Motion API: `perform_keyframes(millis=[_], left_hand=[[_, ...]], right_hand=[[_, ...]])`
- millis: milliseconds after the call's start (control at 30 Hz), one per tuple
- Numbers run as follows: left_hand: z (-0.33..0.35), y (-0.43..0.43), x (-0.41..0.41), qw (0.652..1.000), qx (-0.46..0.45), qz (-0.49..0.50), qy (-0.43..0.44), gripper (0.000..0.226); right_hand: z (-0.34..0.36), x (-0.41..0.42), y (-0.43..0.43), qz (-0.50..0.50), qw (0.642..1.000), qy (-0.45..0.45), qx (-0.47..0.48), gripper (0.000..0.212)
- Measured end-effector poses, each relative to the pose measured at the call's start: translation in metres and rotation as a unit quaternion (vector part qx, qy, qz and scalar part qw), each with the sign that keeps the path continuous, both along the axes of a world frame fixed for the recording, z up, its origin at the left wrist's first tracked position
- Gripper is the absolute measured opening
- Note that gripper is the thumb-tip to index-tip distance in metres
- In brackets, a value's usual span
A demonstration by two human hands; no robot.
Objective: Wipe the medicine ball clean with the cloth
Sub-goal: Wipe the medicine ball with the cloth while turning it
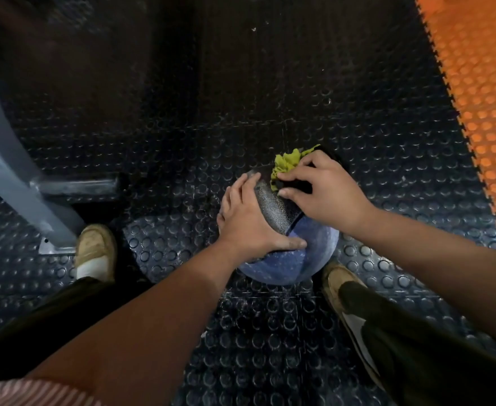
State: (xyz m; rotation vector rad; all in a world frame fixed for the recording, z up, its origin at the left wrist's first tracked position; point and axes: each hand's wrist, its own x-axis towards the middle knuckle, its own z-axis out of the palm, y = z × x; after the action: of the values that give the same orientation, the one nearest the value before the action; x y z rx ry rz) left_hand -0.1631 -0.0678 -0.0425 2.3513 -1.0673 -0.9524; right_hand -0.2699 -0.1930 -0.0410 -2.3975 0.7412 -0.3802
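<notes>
A medicine ball (308,256) with blue and textured black panels sits on the studded rubber floor between my feet. My left hand (246,221) lies flat against its left side, fingers spread and thumb across the blue panel. My right hand (326,189) presses a crumpled yellow-green cloth (285,165) onto the ball's far top, fingers curled over the cloth. Most of the cloth is hidden under that hand.
A grey metal machine frame (15,183) stands at the left with its foot bolted to the floor. An orange studded mat (481,92) runs along the right. My shoes (96,253) (336,281) flank the ball on the black studded flooring (241,98).
</notes>
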Motion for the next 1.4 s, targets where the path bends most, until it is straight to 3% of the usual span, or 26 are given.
perform_keyframes(millis=[267, 533, 667, 800, 967, 1067, 1233, 1400], left_hand=[[0.003, -0.008, 0.011, 1.0, -0.001, -0.013, 0.021, 0.128], [0.002, 0.0, -0.001, 1.0, 0.008, -0.016, -0.004, 0.139], [0.002, 0.001, -0.002, 1.0, 0.009, -0.015, -0.005, 0.141], [0.003, -0.001, 0.002, 1.0, 0.001, -0.01, 0.019, 0.137], [0.001, -0.001, 0.001, 1.0, -0.01, -0.019, 0.007, 0.124], [0.0, 0.002, -0.004, 1.0, -0.002, -0.028, -0.01, 0.13], [0.002, 0.001, -0.01, 0.999, 0.017, -0.031, -0.017, 0.142], [0.003, -0.003, 0.003, 1.0, -0.005, -0.012, 0.013, 0.132]], right_hand=[[0.001, -0.042, 0.019, 0.117, 0.991, -0.013, -0.064, 0.034], [0.01, 0.005, 0.012, 0.061, 0.993, 0.02, -0.095, 0.032], [0.017, 0.03, 0.004, 0.05, 0.99, 0.106, -0.076, 0.03], [0.016, -0.002, 0.012, 0.078, 0.994, 0.022, -0.074, 0.025], [0.019, -0.041, 0.033, 0.161, 0.976, 0.051, -0.14, 0.033], [0.02, -0.025, 0.027, 0.144, 0.973, 0.038, -0.179, 0.034], [0.02, 0.023, 0.004, 0.07, 0.986, 0.082, -0.127, 0.034], [0.016, -0.012, 0.018, 0.108, 0.989, 0.02, -0.095, 0.035]])
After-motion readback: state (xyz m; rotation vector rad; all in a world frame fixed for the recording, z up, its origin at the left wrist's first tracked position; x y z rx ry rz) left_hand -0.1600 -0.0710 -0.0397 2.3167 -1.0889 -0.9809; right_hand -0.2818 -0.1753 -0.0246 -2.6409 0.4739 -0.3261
